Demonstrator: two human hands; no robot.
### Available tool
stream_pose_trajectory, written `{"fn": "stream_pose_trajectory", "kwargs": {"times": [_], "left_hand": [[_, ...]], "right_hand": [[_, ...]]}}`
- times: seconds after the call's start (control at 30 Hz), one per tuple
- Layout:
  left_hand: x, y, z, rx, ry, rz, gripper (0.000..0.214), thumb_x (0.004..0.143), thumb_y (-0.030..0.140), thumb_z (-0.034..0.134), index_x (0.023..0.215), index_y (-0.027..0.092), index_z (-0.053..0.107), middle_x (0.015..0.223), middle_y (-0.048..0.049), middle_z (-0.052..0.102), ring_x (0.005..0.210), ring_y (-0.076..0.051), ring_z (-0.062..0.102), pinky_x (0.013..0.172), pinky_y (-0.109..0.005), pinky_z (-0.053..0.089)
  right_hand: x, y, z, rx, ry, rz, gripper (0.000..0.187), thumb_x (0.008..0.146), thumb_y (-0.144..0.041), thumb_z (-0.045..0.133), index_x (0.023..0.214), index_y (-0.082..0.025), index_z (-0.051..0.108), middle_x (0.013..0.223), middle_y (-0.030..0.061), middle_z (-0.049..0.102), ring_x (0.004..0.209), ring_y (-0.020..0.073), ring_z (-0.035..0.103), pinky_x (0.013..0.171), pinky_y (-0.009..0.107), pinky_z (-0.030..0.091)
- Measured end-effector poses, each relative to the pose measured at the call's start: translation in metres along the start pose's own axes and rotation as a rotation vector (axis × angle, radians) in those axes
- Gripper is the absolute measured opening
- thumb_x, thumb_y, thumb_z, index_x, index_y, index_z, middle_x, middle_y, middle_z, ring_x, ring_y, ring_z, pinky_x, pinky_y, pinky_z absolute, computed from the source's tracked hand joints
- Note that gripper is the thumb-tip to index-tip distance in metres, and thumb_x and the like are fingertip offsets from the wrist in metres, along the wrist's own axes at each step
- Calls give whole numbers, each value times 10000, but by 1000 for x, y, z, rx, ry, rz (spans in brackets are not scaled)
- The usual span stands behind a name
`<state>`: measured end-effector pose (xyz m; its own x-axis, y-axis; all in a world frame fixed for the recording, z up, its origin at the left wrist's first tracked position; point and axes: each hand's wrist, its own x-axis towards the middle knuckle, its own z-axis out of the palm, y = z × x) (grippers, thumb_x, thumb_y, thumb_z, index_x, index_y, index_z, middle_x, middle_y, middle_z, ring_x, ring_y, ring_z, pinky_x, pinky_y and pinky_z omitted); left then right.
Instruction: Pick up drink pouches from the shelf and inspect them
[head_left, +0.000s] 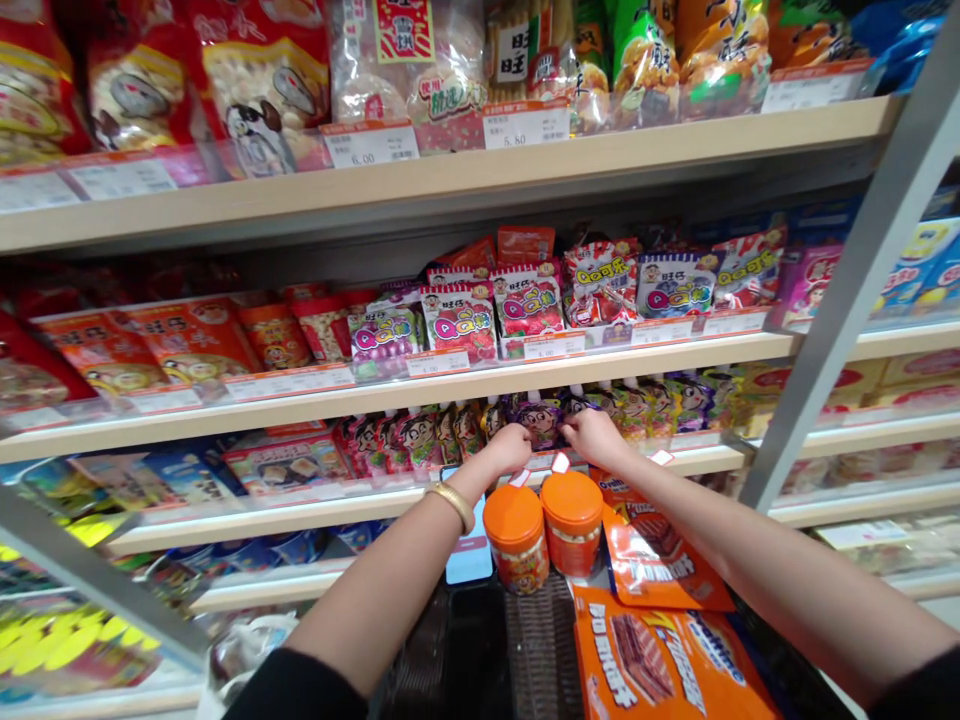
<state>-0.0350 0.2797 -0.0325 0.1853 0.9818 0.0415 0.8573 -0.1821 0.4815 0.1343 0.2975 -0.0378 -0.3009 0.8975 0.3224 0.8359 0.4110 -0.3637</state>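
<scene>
Both my arms reach out to a row of small spouted snack pouches on a lower shelf. My left hand (511, 447), with a gold bangle on its wrist, and my right hand (595, 436) close on either side of a purple pouch (541, 421) in the row. Below my arms sits a dark basket (525, 640) that holds two orange-lidded jars (516, 537) and two orange snack bags (660, 660).
Wooden shelves (450, 385) carry candy bags and price tags above the pouch row. Big red snack bags fill the top shelf. A slanted grey metal post (855, 270) stands at the right, another at the lower left. A phone-like screen (469, 560) lies by the jars.
</scene>
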Motion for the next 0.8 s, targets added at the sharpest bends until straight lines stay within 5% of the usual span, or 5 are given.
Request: {"fn": "stream_pose_trajectory", "kwargs": {"times": [0.33,0.57,0.8], "left_hand": [[7,2,1,68,-74,-94,336,791,101,477,989,164,742,1035,-125,730,933,-228,679,821,-268,484],[17,14,4,65,-159,-92,286,869,116,456,1009,152,703,1095,-108,697,979,-214,646,857,-288,480],[33,17,10,38,-209,-139,319,899,353,547,1146,153,567,1159,-80,592,994,-208,604,844,-409,530]], "right_hand": [[-11,0,-9,11,-103,-48,322,897,-327,460,863,-210,759,871,83,765,796,214,694,682,248,437],[6,-1,0,91,-226,-79,318,903,-222,427,985,-202,733,971,57,754,882,191,688,719,225,458],[24,-5,11,91,-307,-12,228,937,-262,497,1062,-151,653,1124,107,662,1010,208,628,876,352,490]]}}
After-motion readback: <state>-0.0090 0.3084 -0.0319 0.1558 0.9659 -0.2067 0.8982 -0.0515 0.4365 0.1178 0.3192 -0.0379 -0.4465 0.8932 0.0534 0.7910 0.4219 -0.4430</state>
